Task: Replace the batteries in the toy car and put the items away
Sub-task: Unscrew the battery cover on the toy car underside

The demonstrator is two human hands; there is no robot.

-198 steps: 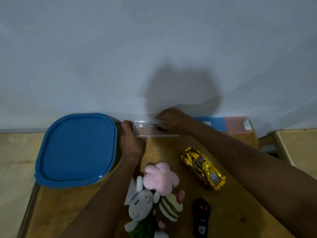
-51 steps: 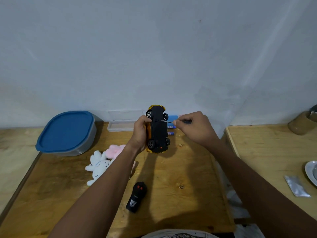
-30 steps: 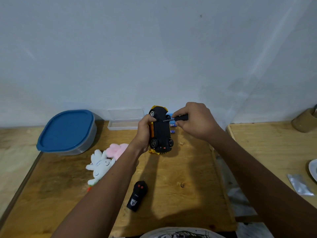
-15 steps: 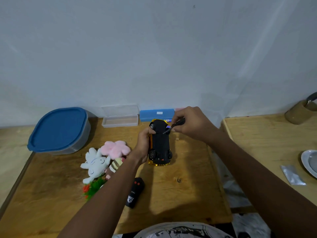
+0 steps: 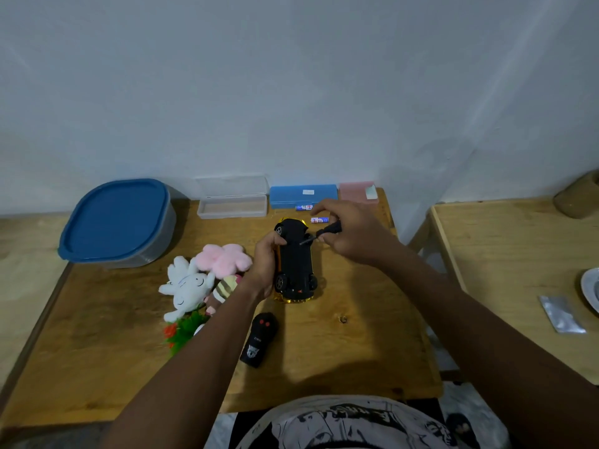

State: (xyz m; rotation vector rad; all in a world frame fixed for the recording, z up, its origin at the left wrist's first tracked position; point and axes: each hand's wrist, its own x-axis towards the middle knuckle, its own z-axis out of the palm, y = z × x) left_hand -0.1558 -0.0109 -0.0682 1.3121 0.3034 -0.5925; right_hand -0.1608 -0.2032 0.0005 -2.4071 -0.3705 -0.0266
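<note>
Left hand [image 5: 266, 266] is wrapped around the side of the toy car [image 5: 294, 264], which is turned belly-up on the wooden table [image 5: 356, 351], its black underside and wheels facing the camera and the gold body showing only at the edges. Right hand [image 5: 351, 233] has its fingers closed on a small black-handled screwdriver [image 5: 321, 234], whose thin tip slants down to the car's underside near the far end; whether it sits in a screw is too small to tell. Two batteries [image 5: 319, 220] lie just beyond the car, in front of a blue case [image 5: 303, 196] by the wall. An open clear box [image 5: 231, 205] stands left of that case. A black remote [image 5: 259, 338] lies near the car's close end, beside some plush toys [image 5: 197, 280].
</note>
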